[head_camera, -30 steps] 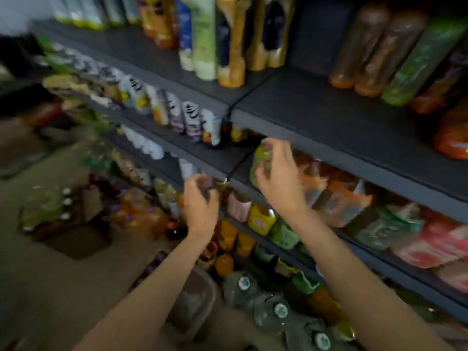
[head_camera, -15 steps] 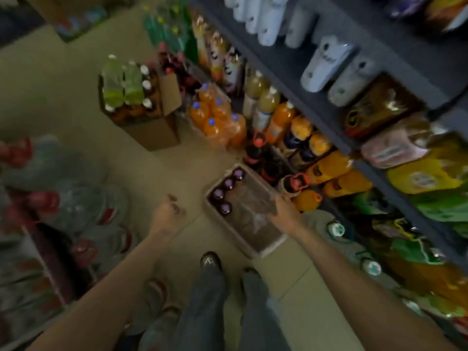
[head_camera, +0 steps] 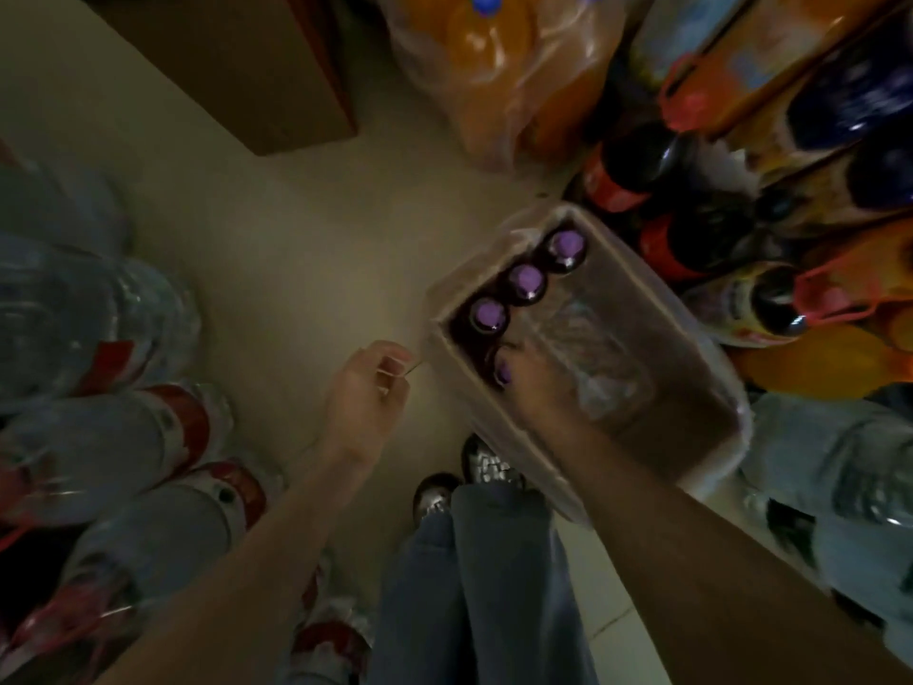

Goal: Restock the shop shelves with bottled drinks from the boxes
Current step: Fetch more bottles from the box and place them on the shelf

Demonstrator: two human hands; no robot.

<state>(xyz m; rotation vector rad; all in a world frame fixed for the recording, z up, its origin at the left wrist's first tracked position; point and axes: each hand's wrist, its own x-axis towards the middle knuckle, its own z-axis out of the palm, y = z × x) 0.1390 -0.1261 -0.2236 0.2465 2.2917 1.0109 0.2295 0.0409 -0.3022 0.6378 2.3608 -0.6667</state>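
Observation:
A shallow cardboard tray (head_camera: 701, 338) wrapped in torn clear plastic lies on the floor in front of my feet. Along its left side stands a row of dark bottles with purple caps (head_camera: 526, 280). My right hand (head_camera: 536, 383) reaches into the tray, its fingers curled round the nearest purple-capped bottle (head_camera: 503, 372), which it largely hides. My left hand (head_camera: 368, 398) hovers just left of the tray's edge with fingers loosely curled, holding nothing.
Shrink-wrapped packs of clear water bottles (head_camera: 99, 437) with red labels fill the left. A brown carton (head_camera: 257, 71) and a pack of orange soda (head_camera: 518, 76) lie ahead. Cola and orange bottles (head_camera: 691, 239) crowd the right. My shoes (head_camera: 459, 482) stand on beige floor.
My view dropped from the shelves to the floor and closed in on the tray. My right hand went from the tray's rim into it, onto a purple-capped bottle. My left hand neared the tray.

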